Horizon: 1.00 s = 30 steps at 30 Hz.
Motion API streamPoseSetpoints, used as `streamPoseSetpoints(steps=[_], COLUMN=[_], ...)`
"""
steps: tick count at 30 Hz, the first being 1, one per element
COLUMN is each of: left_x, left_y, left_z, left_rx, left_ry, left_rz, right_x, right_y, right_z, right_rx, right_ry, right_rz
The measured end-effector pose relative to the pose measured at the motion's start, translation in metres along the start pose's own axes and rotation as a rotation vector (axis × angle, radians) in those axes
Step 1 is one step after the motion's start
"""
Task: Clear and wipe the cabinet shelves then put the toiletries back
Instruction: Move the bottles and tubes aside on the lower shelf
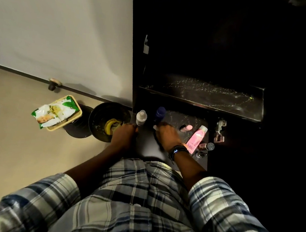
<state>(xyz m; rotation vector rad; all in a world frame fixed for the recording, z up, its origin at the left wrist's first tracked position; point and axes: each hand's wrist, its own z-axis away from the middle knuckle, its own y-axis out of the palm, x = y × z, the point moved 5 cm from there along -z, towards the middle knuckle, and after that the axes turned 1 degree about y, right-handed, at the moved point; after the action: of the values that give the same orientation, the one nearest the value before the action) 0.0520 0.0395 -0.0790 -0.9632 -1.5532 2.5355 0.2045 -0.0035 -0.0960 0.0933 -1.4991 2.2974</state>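
The toiletries stood and lay on the lower cabinet shelf (177,117), a dark board flecked with pale specks. A white bottle (141,117) stood upright at its left edge, a dark blue bottle (160,114) just beside it. Further right lay a small pink item (186,128), then a pink tube (196,139) on its side, with two small dark bottles (207,146) close against it near the front.

The person's left hand (124,134) was curled at the base of the white bottle; whether it actually gripped the bottle could not be told. The right hand (167,134), wearing a dark watch and bead bracelets at the wrist, rested knuckles-up at the foot of the blue bottle, its grasp also hidden.

Above, the upper shelf (205,96) was bare and speckled. A metal hinge (220,129) showed on the right wall. On the floor to the left sat a black bin (97,118) holding a banana peel, and a yellow basket (76,116) with a green-and-white packet (54,112).
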Motion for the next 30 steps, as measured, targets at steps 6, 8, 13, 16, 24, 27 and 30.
streamPoseSetpoints(steps=[6,8,13,16,24,27,30], left_x=[-0.003,-0.003,-0.004,-0.005,-0.007,-0.006,-0.006], left_y=[0.000,0.000,0.000,-0.001,-0.006,-0.003,-0.004], left_z=[-0.002,-0.001,0.001,0.006,0.025,0.032,0.040], left_rx=[-0.011,-0.006,-0.018,-0.033,-0.055,-0.043,-0.106], left_ry=[0.016,0.017,0.014,0.018,-0.010,-0.047,-0.062], left_rz=[-0.007,-0.012,0.017,0.034,0.077,0.100,0.027], right_x=[0.015,0.016,0.013,0.008,-0.034,-0.047,-0.052], right_y=[-0.001,0.003,0.005,-0.001,-0.023,-0.020,-0.012], right_z=[-0.002,-0.003,-0.002,0.006,0.057,0.079,0.087], right_rx=[-0.027,-0.011,0.011,-0.025,-0.128,-0.078,-0.077], right_ry=[0.015,0.025,0.022,0.016,0.221,0.341,0.351], right_rz=[-0.229,-0.228,-0.229,-0.206,0.085,0.007,-0.125])
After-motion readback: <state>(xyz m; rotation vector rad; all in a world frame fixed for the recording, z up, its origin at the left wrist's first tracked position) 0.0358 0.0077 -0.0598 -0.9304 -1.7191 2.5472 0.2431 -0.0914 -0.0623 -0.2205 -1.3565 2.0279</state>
